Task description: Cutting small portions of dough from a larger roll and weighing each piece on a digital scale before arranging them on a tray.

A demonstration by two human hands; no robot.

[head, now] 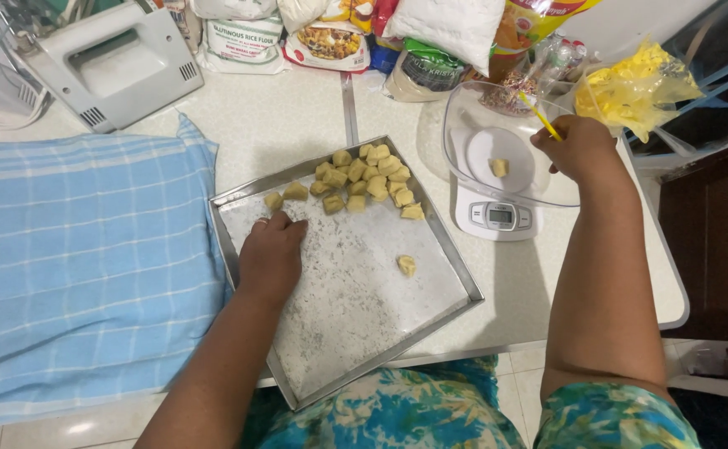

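A person's left hand (271, 249) rests flat, fingers together and holding nothing, on a floured metal baking tray (455, 274) that overhangs the worktop (289, 125) edge. The right hand (579, 148) is closed on a thin yellow stick (544, 123) beside a clear bowl (464, 125) on a white kitchen scale (497, 218), where one dough piece (499, 167) sits. More cut dough pieces (372, 176) cluster at the tray's far corner, one stray lump (406, 265) apart. The pieces look soft and light, probably easily dented; a gentle pinch at the sides would suit. A blue checked cloth (81, 266) lies to the left.
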